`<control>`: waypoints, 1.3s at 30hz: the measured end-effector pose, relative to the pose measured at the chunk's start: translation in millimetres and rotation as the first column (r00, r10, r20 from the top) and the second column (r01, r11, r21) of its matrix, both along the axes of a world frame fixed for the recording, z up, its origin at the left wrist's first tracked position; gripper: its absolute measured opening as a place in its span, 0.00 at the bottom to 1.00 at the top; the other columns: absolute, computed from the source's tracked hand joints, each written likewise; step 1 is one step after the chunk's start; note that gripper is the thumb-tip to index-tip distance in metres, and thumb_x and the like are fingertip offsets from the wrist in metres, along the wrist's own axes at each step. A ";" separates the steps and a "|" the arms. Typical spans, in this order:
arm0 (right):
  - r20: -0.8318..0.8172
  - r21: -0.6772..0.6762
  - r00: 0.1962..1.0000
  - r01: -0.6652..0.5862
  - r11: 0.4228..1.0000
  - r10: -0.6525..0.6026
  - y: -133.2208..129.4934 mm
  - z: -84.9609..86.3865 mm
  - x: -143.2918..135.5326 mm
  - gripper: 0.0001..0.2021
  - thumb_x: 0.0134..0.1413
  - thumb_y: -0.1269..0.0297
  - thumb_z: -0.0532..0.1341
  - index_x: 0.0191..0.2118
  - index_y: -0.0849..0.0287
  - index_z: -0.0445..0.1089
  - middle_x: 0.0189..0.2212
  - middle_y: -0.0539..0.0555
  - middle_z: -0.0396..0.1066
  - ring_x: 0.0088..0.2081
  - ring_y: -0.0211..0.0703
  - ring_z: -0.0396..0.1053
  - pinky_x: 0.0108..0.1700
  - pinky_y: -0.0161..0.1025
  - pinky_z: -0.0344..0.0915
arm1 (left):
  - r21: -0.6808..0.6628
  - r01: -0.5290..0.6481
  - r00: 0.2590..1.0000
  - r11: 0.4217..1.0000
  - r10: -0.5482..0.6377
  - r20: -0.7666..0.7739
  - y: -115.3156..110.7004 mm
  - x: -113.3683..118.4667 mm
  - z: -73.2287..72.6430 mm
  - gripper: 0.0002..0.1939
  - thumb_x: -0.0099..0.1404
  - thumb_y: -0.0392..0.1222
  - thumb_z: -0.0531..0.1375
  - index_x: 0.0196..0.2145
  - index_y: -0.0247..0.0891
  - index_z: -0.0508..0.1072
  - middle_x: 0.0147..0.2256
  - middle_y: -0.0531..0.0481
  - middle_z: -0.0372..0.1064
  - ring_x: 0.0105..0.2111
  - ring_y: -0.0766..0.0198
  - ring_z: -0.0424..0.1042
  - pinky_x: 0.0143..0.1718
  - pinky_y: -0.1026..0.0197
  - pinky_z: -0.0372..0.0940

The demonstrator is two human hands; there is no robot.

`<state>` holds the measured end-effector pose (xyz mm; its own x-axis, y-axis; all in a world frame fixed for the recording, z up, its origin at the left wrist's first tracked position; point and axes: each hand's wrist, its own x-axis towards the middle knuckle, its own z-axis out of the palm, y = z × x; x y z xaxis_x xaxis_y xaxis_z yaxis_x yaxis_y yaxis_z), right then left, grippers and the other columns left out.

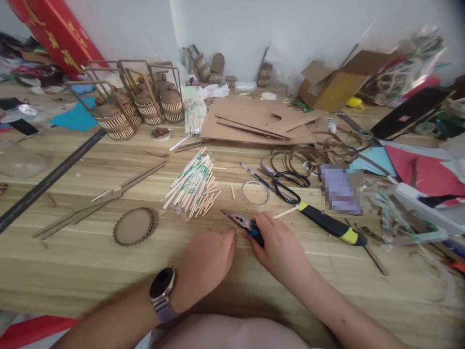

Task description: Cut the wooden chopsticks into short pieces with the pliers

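At the near middle of the table, my right hand is wrapped round blue-handled long-nose pliers, whose jaws point up and to the left. Just left of them, my left hand is closed, its fingertips pinching a thin, light piece too small to make out and almost touching my right fingers. Wrapped chopsticks and short cut sticks lie in a pile beyond my hands. Two cardboard discs with scalloped edges rest to the left. A tape ring lies just beyond the pliers.
Black-handled scissors and a black and yellow tool lie on the right, near coiled brown strips. Small basket models stand at the back left. Cardboard sheets and an open box are at the back.
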<state>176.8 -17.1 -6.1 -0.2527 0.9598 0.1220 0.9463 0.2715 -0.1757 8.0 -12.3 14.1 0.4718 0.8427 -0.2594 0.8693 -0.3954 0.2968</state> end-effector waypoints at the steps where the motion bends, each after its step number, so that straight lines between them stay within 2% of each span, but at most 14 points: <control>1: 0.010 0.002 1.000 0.003 1.000 -0.003 -0.1 0.3 -0.4 0.05 0.58 0.62 0.58 0.34 0.58 0.65 0.30 0.56 0.71 0.30 0.49 0.70 0.30 0.39 0.56 | 0.001 -0.001 1.000 1.000 0.001 -0.004 -0.3 0.4 0.4 0.19 0.71 0.40 0.40 0.39 0.36 0.70 0.30 0.37 0.75 0.29 0.48 0.74 0.27 0.56 0.58; 14: 0.056 -0.003 0.998 0.016 1.000 -0.016 0.6 -1.6 -3.2 0.06 0.58 0.62 0.57 0.33 0.58 0.65 0.30 0.56 0.71 0.29 0.49 0.69 0.29 0.39 0.53 | 0.017 -0.003 1.000 1.000 0.003 -0.025 -1.4 1.4 0.2 0.20 0.71 0.39 0.40 0.38 0.36 0.71 0.30 0.37 0.75 0.30 0.46 0.75 0.27 0.54 0.61; 19: 0.082 -0.011 0.997 0.013 1.000 -0.012 0.3 -2.7 -7.3 0.03 0.55 0.65 0.59 0.32 0.58 0.65 0.31 0.57 0.71 0.30 0.50 0.69 0.30 0.40 0.54 | -0.006 -0.034 0.999 0.999 0.034 -0.031 -1.3 3.5 -3.3 0.23 0.71 0.39 0.39 0.37 0.34 0.72 0.31 0.34 0.75 0.30 0.47 0.75 0.28 0.54 0.60; 21: -0.027 -0.046 1.000 -0.002 0.999 0.001 3.6 -1.2 -3.2 0.03 0.55 0.65 0.58 0.32 0.58 0.64 0.31 0.57 0.70 0.30 0.49 0.68 0.31 0.39 0.55 | -0.020 -0.022 0.998 1.000 0.023 0.055 3.0 -0.1 -5.0 0.21 0.71 0.40 0.40 0.36 0.34 0.72 0.31 0.36 0.75 0.30 0.50 0.74 0.29 0.56 0.59; 23: -0.248 -0.113 0.969 -0.050 0.992 0.021 8.5 3.2 5.2 0.05 0.57 0.63 0.56 0.32 0.57 0.63 0.29 0.54 0.69 0.30 0.46 0.67 0.30 0.38 0.57 | -0.067 0.030 0.972 0.997 -0.013 0.234 9.8 -6.7 -4.7 0.19 0.72 0.43 0.43 0.34 0.36 0.71 0.32 0.40 0.74 0.31 0.55 0.72 0.30 0.59 0.58; 26: -0.560 -0.230 0.828 -0.183 0.956 0.024 15.2 13.1 19.8 0.08 0.58 0.59 0.55 0.30 0.56 0.61 0.25 0.49 0.65 0.28 0.41 0.64 0.29 0.35 0.58 | -0.214 0.197 0.841 0.957 -0.053 0.538 20.2 -17.3 -1.6 0.19 0.72 0.49 0.44 0.33 0.38 0.68 0.29 0.49 0.70 0.29 0.63 0.69 0.30 0.64 0.58; 27: -0.616 -0.251 0.788 -0.211 0.945 0.013 16.7 15.8 23.7 0.10 0.58 0.57 0.55 0.30 0.56 0.61 0.24 0.48 0.64 0.27 0.40 0.63 0.28 0.35 0.58 | -0.272 0.218 0.807 0.937 -0.016 0.590 22.8 -19.8 -1.0 0.19 0.72 0.49 0.43 0.33 0.38 0.68 0.26 0.52 0.68 0.27 0.65 0.67 0.30 0.65 0.58; 29: -0.654 -0.255 0.757 -0.199 0.946 -0.017 18.2 18.4 28.9 0.11 0.58 0.55 0.55 0.30 0.56 0.61 0.24 0.48 0.63 0.27 0.39 0.62 0.28 0.35 0.57 | -0.321 0.157 0.779 0.934 0.083 0.622 26.3 -22.5 -1.5 0.18 0.72 0.50 0.44 0.33 0.39 0.67 0.22 0.55 0.65 0.24 0.67 0.65 0.29 0.66 0.57; 32: -0.593 -0.208 0.805 -0.109 0.972 -0.036 18.2 14.7 30.6 0.11 0.58 0.55 0.56 0.30 0.56 0.62 0.25 0.49 0.65 0.29 0.41 0.63 0.30 0.36 0.58 | -0.245 -0.046 0.784 0.968 0.187 0.592 29.2 -22.5 -6.3 0.14 0.70 0.47 0.48 0.31 0.39 0.66 0.23 0.55 0.67 0.25 0.65 0.67 0.29 0.64 0.57; 35: -0.523 -0.167 0.852 -0.099 0.981 -0.003 17.3 7.9 28.7 0.09 0.58 0.57 0.56 0.31 0.55 0.62 0.27 0.50 0.67 0.30 0.43 0.65 0.30 0.36 0.60 | -0.041 -0.204 0.781 0.978 0.188 0.595 31.9 -22.2 -10.4 0.10 0.68 0.44 0.51 0.34 0.39 0.68 0.32 0.50 0.72 0.34 0.61 0.70 0.36 0.61 0.60; 37: -0.499 -0.147 0.866 -0.116 0.982 0.027 16.5 5.1 27.2 0.06 0.59 0.59 0.55 0.33 0.55 0.62 0.28 0.51 0.69 0.31 0.43 0.67 0.31 0.36 0.60 | 0.113 -0.274 0.761 0.955 0.143 0.633 33.3 -22.8 -10.2 0.08 0.68 0.42 0.52 0.35 0.39 0.69 0.39 0.46 0.73 0.43 0.58 0.69 0.46 0.58 0.60; 39: -0.494 -0.132 0.868 -0.135 0.982 0.053 15.2 4.3 26.1 0.05 0.59 0.61 0.55 0.35 0.55 0.63 0.31 0.53 0.70 0.32 0.44 0.68 0.32 0.37 0.62 | 0.187 -0.319 0.727 0.929 0.113 0.678 33.1 -23.3 -7.7 0.08 0.67 0.41 0.53 0.35 0.39 0.71 0.44 0.44 0.73 0.50 0.56 0.67 0.53 0.55 0.57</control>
